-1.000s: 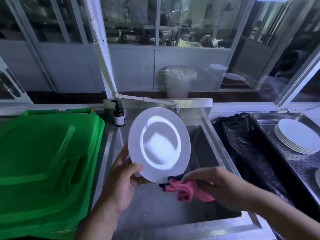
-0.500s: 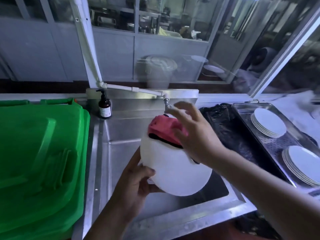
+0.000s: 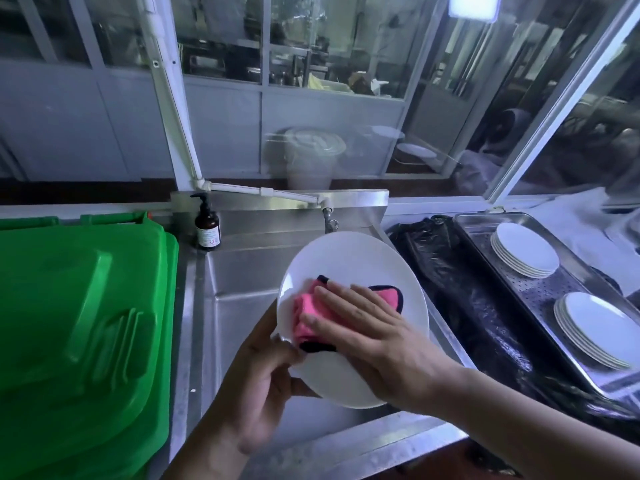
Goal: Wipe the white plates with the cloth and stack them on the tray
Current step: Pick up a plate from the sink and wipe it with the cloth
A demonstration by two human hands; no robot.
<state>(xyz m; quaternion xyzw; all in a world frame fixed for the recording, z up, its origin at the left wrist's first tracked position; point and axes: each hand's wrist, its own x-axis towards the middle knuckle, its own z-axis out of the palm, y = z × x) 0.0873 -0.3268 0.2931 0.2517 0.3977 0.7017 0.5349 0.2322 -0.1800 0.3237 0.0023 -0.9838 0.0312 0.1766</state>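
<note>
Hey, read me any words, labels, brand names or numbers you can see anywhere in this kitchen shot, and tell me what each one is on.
Nothing can be read here.
Brown pump bottle behind the sink: it has a pale label with print, too small and blurred to read.
Green bin lid: moulded ridges only, no lettering visible.
White plate, pink cloth and metal tray: no text visible.
</note>
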